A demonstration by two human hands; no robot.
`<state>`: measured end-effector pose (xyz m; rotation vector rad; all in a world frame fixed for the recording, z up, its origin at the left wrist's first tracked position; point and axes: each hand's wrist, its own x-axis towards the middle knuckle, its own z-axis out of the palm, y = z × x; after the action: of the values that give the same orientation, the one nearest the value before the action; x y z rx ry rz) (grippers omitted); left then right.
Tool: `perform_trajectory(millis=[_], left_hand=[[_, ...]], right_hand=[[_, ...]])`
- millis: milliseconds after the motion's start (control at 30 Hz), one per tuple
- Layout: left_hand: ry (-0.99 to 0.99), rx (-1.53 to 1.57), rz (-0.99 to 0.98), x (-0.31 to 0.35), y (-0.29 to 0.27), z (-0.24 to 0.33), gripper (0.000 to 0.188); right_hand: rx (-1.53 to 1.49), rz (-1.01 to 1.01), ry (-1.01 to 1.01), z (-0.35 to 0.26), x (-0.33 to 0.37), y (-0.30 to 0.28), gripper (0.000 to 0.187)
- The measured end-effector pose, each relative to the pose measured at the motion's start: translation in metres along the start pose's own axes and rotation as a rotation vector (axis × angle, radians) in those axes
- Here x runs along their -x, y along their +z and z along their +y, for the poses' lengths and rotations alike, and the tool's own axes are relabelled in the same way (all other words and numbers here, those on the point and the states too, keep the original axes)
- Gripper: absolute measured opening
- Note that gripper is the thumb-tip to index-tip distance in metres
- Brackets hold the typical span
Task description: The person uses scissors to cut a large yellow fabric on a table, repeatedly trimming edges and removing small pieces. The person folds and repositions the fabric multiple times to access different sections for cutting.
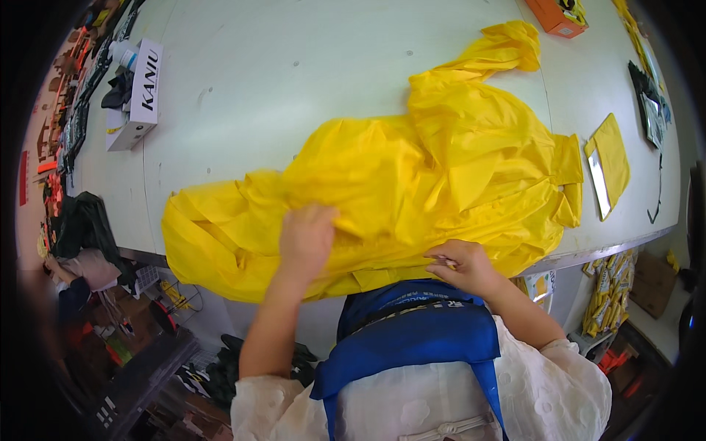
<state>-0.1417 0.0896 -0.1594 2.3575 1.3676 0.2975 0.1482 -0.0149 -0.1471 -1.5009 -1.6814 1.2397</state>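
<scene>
A shiny yellow garment (471, 140), like a raincoat, lies in loose folds across the table in front of me. One sleeve (507, 48) stretches toward the far right. My left hand (307, 239) is over its near middle part, fingers closed on the fabric; hand and cloth there are blurred by motion. At the garment's near edge, close to my body, my right hand (465, 266) is curled around a small thin tool with a metallic glint. Most of that tool is hidden in the fingers.
The pale table (235, 81) has a white box (143, 99) with dark items at the left. On the right lie a flat yellow pouch (612, 158) and a dark package (651, 110). An orange box (559, 18) stands far right. Another person (81, 275) is at the left.
</scene>
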Motion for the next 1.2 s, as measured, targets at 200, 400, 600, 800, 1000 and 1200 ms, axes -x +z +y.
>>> perform_trajectory(millis=[200, 400, 600, 800, 1000, 1200], left_hand=[[-0.058, -0.429, 0.608, -0.12, -0.035, -0.02, 0.023], [0.036, 0.179, 0.548, -0.042, -0.011, 0.027, 0.036], [-0.633, 0.449, 0.026, 0.124, 0.081, 0.063, 0.042], [-0.395, 0.321, 0.145, 0.122, 0.08, 0.071, 0.017], [-0.026, 0.115, 0.337, 0.115, 0.041, 0.092, 0.022], [-0.027, -0.224, 0.367, 0.113, 0.009, 0.034, 0.037]], right_hand=[[0.049, -0.004, -0.273, -0.019, -0.031, 0.046, 0.028], [0.197, -0.015, 0.026, 0.029, -0.064, 0.061, 0.019], [0.138, 0.161, -0.127, 0.025, -0.056, 0.068, 0.017], [0.233, -0.203, 0.229, -0.02, -0.023, 0.107, 0.041], [0.012, -0.135, 0.299, -0.033, -0.034, 0.093, 0.037], [-0.645, -0.056, 0.399, -0.048, -0.035, 0.047, 0.009]])
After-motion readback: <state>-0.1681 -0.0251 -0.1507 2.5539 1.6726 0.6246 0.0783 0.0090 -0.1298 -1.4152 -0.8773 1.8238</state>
